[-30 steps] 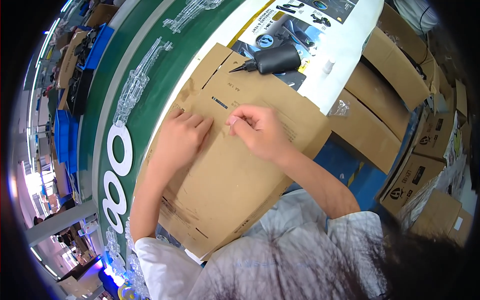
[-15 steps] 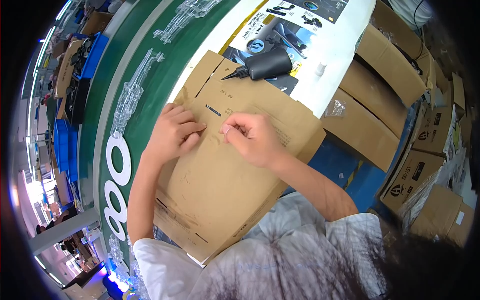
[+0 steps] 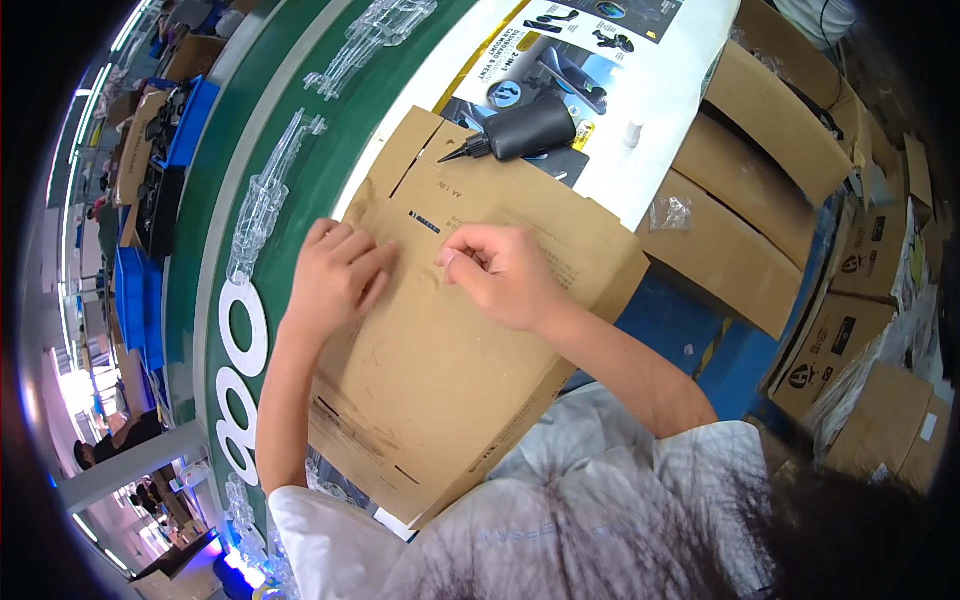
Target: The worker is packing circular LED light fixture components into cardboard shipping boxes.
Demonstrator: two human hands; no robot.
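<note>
My left hand (image 3: 340, 272) hovers over the left edge of a flat cardboard box (image 3: 430, 370), fingers loosely bent and the thumb apart from the index finger; I see nothing in it. Over the middle of the cardboard, my right hand (image 3: 500, 277) is closed in a pinch. Whatever sits between its fingertips, if anything, is too small to make out. A black squeeze bottle (image 3: 530, 130) with a pointed nozzle lies on its side at the box's far end, partly over printed sheets.
Left of the box runs a green conveyor belt (image 3: 290, 215) with clear plastic parts (image 3: 262, 215) and white rings (image 3: 243, 325). Printed product sheets (image 3: 550, 70) and a small white cap (image 3: 632, 133) lie on the white table. Open cartons (image 3: 735, 230) stand to the right.
My left hand has drawn back to the left, its thumb and index finger parting. My right hand has stayed nearly in place. Belt items have shifted slightly toward the near end.
</note>
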